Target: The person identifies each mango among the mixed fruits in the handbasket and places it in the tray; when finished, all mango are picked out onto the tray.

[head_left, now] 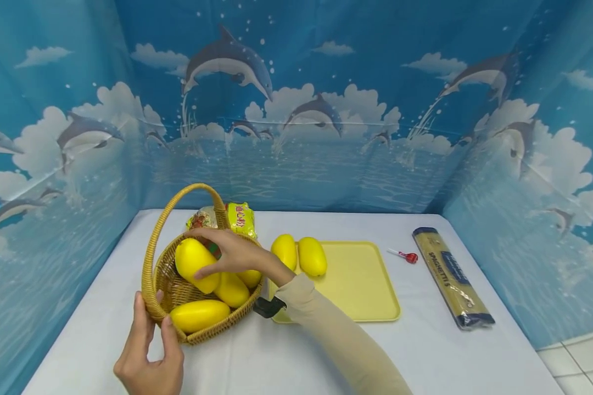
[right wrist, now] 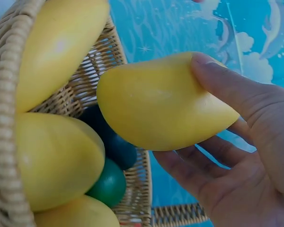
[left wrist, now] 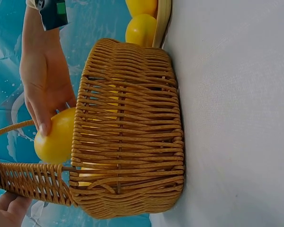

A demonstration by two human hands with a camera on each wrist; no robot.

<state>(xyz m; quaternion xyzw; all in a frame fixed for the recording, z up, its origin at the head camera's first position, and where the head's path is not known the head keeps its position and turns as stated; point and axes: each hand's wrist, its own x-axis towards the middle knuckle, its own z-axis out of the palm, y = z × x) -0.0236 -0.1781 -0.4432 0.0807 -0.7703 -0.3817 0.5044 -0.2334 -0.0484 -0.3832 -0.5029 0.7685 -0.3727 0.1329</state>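
Observation:
A yellow mango (head_left: 194,263) is held in my right hand (head_left: 239,253) over the wicker basket (left wrist: 146,146). The right wrist view shows the thumb on one side of this mango (right wrist: 156,106) and the fingers beneath it. My left hand (head_left: 150,354) grips the foot of the basket's arched handle (head_left: 149,274) at the near left side. Inside the basket lie more mangoes, one near the front rim (head_left: 200,316) and another (head_left: 232,291) behind it. A green ball-like thing (right wrist: 109,184) and a dark blue one (right wrist: 117,144) sit beside them, partly hidden.
Right of the basket, two mangoes (head_left: 312,257) rest at the left end of a yellow tray (head_left: 356,285). Farther right are a red lollipop (head_left: 410,257) and a spaghetti pack (head_left: 452,280). A yellow food packet (head_left: 242,219) lies behind the basket. Dolphin-print curtains (head_left: 296,164) enclose the table.

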